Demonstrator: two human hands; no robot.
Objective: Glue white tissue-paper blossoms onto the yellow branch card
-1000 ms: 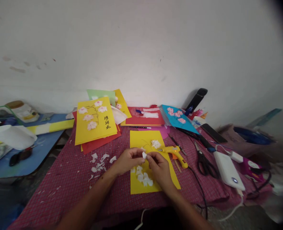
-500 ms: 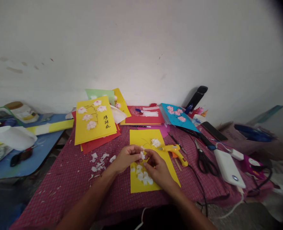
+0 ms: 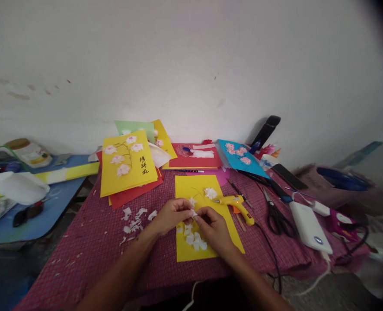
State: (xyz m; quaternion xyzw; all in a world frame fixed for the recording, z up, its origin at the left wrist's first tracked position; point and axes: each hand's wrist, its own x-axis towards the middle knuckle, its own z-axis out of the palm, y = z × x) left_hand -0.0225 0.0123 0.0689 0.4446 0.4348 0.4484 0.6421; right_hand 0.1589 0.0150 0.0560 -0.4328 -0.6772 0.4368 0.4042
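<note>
Head view: from afar, I look down on two bare hands meeting over a flat yellow paper sheet [image 3: 185, 185] on a red checked cloth [image 3: 90, 246].
Left hand [image 3: 173, 216]: thumb and forefinger pressed together on a small crumpled white paper piece [image 3: 194, 213].
Right hand [image 3: 213, 226]: thumb and fingertip pinch that same piece from the other side.
White piece: between both sets of fingertips, above the sheet, partly hidden from me.
On the sheet: loose white paper petals [image 3: 196, 241] lie towards the near edge; a ruffled white paper flower [image 3: 210, 193] sits beyond the hands, beside the nozzle of a yellow plastic glue gun [image 3: 232, 201].
Step in hand: I judge it to be shaping the piece by pinching.
Next move: calls, I think, for light fingers, since the paper looks thin, and for keeping clear of the nozzle.
</note>
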